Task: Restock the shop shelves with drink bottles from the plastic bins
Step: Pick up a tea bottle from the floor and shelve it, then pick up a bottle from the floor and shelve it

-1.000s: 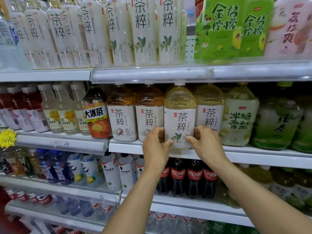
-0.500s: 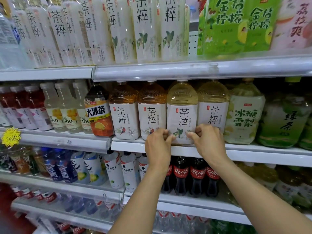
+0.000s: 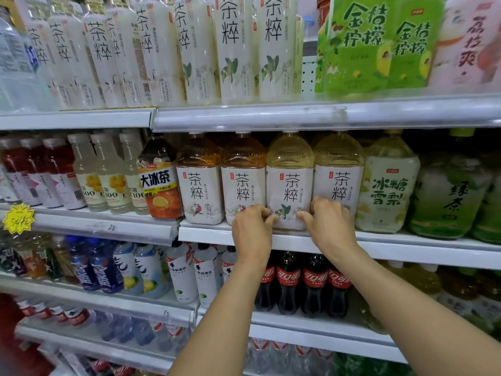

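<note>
Surface: white metal shelf (image 3: pixel 298 238), right-hand bay of a shop aisle rack. Stocked tiers fill the whole view above and below it. Its front lip runs nearly level across the frame.

Task item: pale yellow plastic tea bottle (image 3: pixel 288 183) with a white label. It stands upright at the front edge of this shelf, third in a row of four like-shaped bottles.
- Left neighbour, touching: amber tea bottle (image 3: pixel 242 183).
- Right neighbour, touching: second pale tea bottle (image 3: pixel 339 172).
- Its cap sits just under the white upper shelf rail (image 3: pixel 271 116), so headroom is very slight.

Left hand (image 3: pixel 250 229): fingers curled, tips pinching the pale yellow plastic tea bottle at its lower left corner.

Right hand (image 3: pixel 330 222): fingers curled, thumb tip on the lower right corner. The knuckles cover the base of the second pale tea bottle.

Both wrists cross the shelf lip from below.

Clearance: the row is packed side to side, and the open side is the front edge. Under the lip, red-labelled dark cola bottles (image 3: pixel 288 280) stand between the two forearms.
</note>
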Demonstrator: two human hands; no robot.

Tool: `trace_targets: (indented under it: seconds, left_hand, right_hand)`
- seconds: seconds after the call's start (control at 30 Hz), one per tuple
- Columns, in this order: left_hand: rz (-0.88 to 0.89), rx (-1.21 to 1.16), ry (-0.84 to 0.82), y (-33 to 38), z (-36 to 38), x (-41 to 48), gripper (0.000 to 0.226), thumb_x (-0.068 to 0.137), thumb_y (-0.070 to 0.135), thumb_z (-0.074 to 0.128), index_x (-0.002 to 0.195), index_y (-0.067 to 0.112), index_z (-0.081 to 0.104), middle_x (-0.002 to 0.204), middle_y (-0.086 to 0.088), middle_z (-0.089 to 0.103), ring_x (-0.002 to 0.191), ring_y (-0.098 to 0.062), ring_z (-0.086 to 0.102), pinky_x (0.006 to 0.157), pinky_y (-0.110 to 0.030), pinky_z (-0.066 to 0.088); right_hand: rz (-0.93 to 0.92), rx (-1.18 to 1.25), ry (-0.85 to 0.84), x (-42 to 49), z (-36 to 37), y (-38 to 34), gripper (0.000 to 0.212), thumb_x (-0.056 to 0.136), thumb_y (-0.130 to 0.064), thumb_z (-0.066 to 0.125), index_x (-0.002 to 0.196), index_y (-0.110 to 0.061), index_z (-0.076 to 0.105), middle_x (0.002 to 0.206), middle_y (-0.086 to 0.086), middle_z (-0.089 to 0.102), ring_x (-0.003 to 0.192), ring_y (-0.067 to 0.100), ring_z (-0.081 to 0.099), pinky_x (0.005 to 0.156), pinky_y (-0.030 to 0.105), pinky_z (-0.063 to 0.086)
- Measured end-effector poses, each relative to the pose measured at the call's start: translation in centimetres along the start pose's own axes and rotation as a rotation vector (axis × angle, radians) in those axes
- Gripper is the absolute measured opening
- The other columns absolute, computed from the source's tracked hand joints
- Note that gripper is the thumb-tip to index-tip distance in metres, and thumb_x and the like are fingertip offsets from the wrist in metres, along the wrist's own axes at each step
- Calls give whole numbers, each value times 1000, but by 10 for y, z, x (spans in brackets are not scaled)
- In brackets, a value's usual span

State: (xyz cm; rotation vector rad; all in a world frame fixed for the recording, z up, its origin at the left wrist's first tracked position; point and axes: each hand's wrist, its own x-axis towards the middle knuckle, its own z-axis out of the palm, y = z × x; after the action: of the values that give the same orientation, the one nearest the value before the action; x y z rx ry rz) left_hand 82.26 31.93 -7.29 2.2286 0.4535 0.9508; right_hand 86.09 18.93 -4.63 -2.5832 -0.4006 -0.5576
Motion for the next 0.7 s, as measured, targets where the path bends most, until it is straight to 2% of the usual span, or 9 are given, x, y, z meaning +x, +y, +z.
trace_targets:
  seconds: [0.1,0.27,0.47,0.7]
  left_hand:
    - [-4,-11,-12,-1,0,2,16,87,26,75,97,14,77,90,0,75,86,-17,67,83,-32,53]
    - [-7,-24,-13,-4,0,2,14,86,26,76,94,15,75,87,2,74,83,-15,67,80,-33,53]
    - [-8,-49,-36,-4,0,5,13,84,24,78,92,14,75,86,1,74,82,-15,67,80,-33,53]
    - [-20,-79,-100,-4,-3,3,17,83,18,79,97,12,73,90,0,73,85,-15,67,85,-33,55]
  right_hand:
    - [-33,-57,-2,2,-1,0,32,96,-37,59,98,-6,56,101,15,68,99,36,63,69,35,35]
    - [-90,-142,-12,4,-7,-2,37,95,-40,60,107,-5,54,105,15,69,102,35,65,70,35,40]
    - [-92,-182,-55,6,-10,-5,34,97,-37,57,109,-5,54,109,16,68,106,36,64,69,33,35]
    - [-110,-182,-102,4,-17,-4,33,99,-35,54,110,-4,56,110,16,68,106,36,64,70,33,37]
